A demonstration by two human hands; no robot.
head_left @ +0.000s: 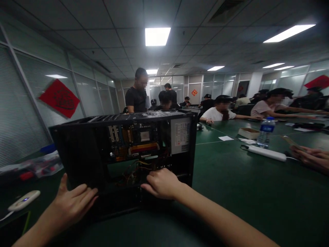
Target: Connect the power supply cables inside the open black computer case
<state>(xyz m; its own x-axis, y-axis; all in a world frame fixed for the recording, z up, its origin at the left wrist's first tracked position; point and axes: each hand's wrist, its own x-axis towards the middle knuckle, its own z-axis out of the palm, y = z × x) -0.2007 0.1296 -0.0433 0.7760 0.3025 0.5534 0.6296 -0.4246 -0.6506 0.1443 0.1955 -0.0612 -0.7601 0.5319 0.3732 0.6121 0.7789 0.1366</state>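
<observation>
A black computer case lies on the green table with its side open toward me. Inside show a motherboard, a silver power supply and loose wires. My left hand is at the case's lower left, thumb raised and fingers apart, and nothing is seen in it. My right hand reaches to the case's lower middle, fingers curled down at its edge; what they hold, if anything, is hidden.
A bottle, a small box and a white power strip stand to the right, near another person's hands. Plastic bags and a white device lie left. Several people are beyond.
</observation>
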